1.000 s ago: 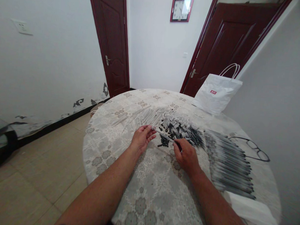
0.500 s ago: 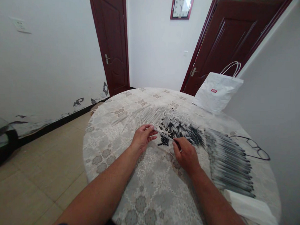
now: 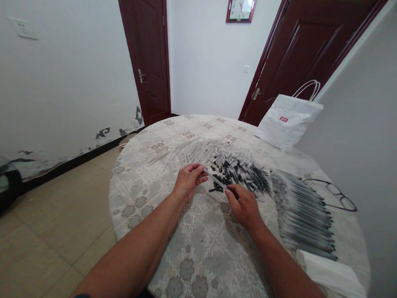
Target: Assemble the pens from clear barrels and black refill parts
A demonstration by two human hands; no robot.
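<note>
Pinching a slim tube [image 3: 214,178] towards either end, left grip [image 3: 188,180] and right grip [image 3: 244,205] seemed partway along: rowed pens [image 3: 308,218] looked finished, heaped parts [image 3: 240,170] lay loose.

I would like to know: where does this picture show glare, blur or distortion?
In the head view, glare whitens part of the clock; in the same view, the row of pens looks smeared, the thin tube looks unsharp, and the doors lean opposite ways.

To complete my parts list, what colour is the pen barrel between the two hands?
The pen barrel looks pale greyish-white, perhaps translucent; see the head view.
</note>
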